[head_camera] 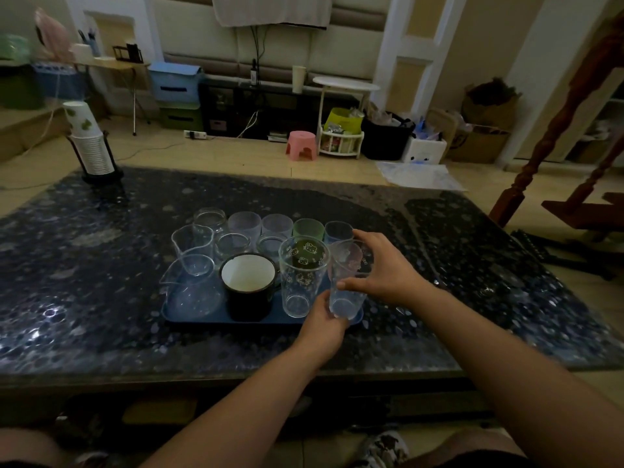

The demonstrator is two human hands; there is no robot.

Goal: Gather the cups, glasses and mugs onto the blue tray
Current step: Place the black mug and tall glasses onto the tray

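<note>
The blue tray [202, 319] lies on the dark speckled table and carries several cups and glasses. A black enamel mug [248, 285] with a white inside stands at its front middle, and a tall printed glass [302, 278] stands right of it. At the tray's front right corner is a tall clear glass [347, 282]. My right hand [388, 268] wraps its side and rim, and my left hand [324, 319] grips it near the base. A clear pitcher [192, 288] sits at the front left. Frosted, green and blue cups [309, 228] line the back row.
A stack of paper cups in a black holder [91, 143] stands at the table's far left corner. Beyond the table are a pink stool [301, 145], a white side table [344, 89] and boxes on the floor. A wooden chair [574, 130] stands at the right.
</note>
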